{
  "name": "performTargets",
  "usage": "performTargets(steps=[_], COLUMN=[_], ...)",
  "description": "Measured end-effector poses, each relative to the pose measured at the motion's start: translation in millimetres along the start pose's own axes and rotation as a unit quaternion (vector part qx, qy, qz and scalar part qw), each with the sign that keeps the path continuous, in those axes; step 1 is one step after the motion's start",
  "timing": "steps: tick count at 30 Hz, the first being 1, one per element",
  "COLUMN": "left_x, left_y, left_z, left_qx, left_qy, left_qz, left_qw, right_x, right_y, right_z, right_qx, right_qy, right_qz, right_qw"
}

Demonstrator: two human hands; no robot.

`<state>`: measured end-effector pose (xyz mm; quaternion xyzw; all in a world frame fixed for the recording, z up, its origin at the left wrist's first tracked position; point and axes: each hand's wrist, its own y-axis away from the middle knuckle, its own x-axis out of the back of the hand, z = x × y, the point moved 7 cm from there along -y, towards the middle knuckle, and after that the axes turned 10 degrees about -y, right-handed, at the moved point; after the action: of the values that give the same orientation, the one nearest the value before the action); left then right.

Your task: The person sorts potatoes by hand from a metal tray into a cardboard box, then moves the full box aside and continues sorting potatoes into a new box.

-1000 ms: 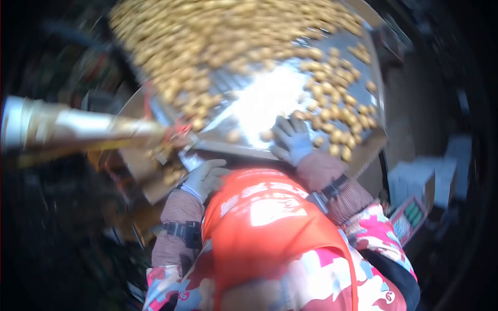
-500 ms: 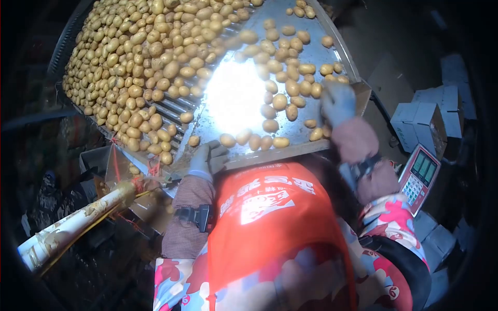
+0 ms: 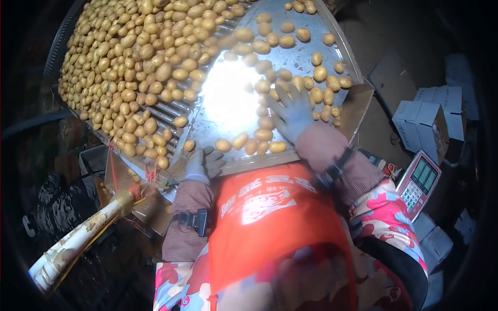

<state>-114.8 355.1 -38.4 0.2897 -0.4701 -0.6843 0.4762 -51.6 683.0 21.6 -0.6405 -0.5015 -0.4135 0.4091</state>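
Observation:
Many potatoes (image 3: 319, 73) lie loose on a metal sorting tray (image 3: 202, 124), with a bright glare over its middle. My right hand (image 3: 292, 111), in a grey glove, is spread over the tray among the potatoes, its fingers apart and touching some of them. At the tray's near left corner rests my left hand (image 3: 204, 164), also gloved, with its fingers stretched loosely over the edge. A single potato (image 3: 189, 145) sits just above it, and a short row of potatoes lies to its right along the near edge.
A big heap of potatoes (image 3: 135, 67) covers the slatted rack at left. Cardboard boxes stand below the corner at left and at the right chute (image 3: 358, 106). A white pipe (image 3: 78, 238) juts in at lower left. White cartons (image 3: 420, 119) and a scale display (image 3: 421, 179) are at right.
My right hand has moved left from the tray's right corner into the potatoes, its fingers now spread. Several potatoes have shifted towards the right corner. My left hand has hardly moved.

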Motion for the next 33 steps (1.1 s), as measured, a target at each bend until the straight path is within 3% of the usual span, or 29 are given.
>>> performTargets(steps=[2,8,11,13,16,21,23,25,27,30,32,33], left_x=[1,1,-1,4,3,0,-1,2,5,3,2,2], left_y=[1,-1,-3,-1,2,10,7,5,-3,0,4,3], left_z=[-1,-2,1,-1,2,6,7,5,0,6,5,5], left_qx=[-0.008,-0.007,-0.011,-0.009,-0.007,-0.007,0.002,0.008,0.008,0.024,0.034,0.033], left_qy=[-0.004,0.010,0.007,0.008,0.014,0.011,0.023,0.056,0.063,0.054,0.049,0.049], left_qz=[-0.003,-0.015,-0.011,-0.004,0.004,0.014,0.014,0.026,0.026,0.038,0.045,0.044], left_qw=[1.000,1.000,1.000,1.000,1.000,1.000,1.000,0.998,0.998,0.998,0.997,0.997], right_x=[14,31,8,-14,-29,7,17,35,47,64,35,12], right_y=[38,122,75,44,20,6,29,35,6,-85,-152,-193], right_z=[7,65,-12,-79,-106,-31,14,58,123,174,198,193], right_qx=[-0.063,-0.186,0.052,0.182,0.288,0.156,0.070,0.075,-0.139,-0.161,-0.156,-0.032], right_qy=[-0.076,-0.013,-0.093,-0.198,-0.232,-0.120,-0.108,-0.027,0.030,-0.091,-0.173,0.019], right_qz=[-0.082,0.034,-0.021,-0.098,-0.050,-0.056,-0.001,0.021,-0.047,0.046,0.084,-0.003], right_qw=[0.992,0.982,0.994,0.958,0.928,0.979,0.992,0.997,0.989,0.982,0.969,0.999])
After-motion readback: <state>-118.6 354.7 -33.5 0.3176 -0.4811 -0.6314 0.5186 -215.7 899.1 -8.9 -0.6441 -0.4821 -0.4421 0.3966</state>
